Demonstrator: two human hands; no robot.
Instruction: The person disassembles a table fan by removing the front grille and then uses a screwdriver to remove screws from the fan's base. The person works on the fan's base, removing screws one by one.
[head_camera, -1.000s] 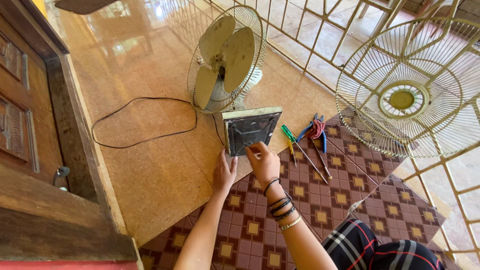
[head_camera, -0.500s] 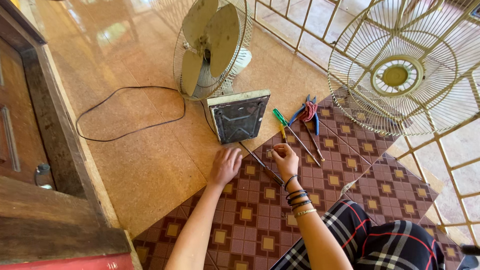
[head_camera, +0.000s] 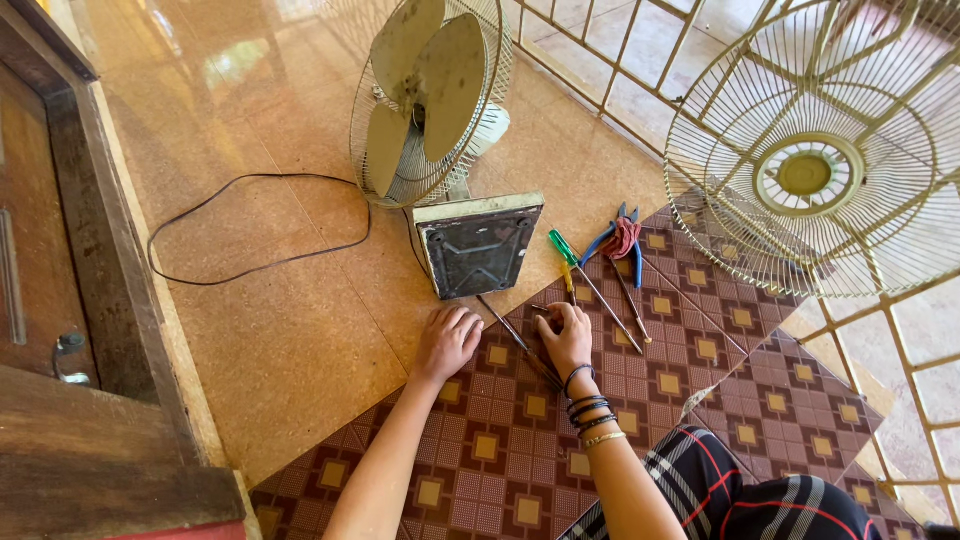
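- Since half a second ago, our right hand (head_camera: 567, 335) has dropped from the tools near the fan base down onto the patterned mat, and our left hand (head_camera: 447, 341) has slid up beside it; the view has closed in too.
- The largest thing is the loose fan guard (head_camera: 806, 150), propped against the railing at the right, well apart from our hands.
- The fan (head_camera: 428, 95) lies tipped over on the floor (head_camera: 280, 330), blades bare, its square base (head_camera: 477, 243) turned underside toward us; the cord (head_camera: 250, 225) loops away to the left.
- The patterned mat (head_camera: 520, 440) carries our hands and the tools.
- We judge the step in hand is picking up a tool for the base's underside: our right hand curls its fingers on the dark-shafted tool (head_camera: 515, 338) lying on the mat, though we cannot tell whether it is gripped yet.
- Our left hand lies flat and spread on the mat, holding nothing.
- The next move calls for a firm grip and a lift toward the base just above.
- The green-handled screwdriver (head_camera: 562, 250) and the blue-handled pliers (head_camera: 622, 240) lie just beside, close enough to get nudged.
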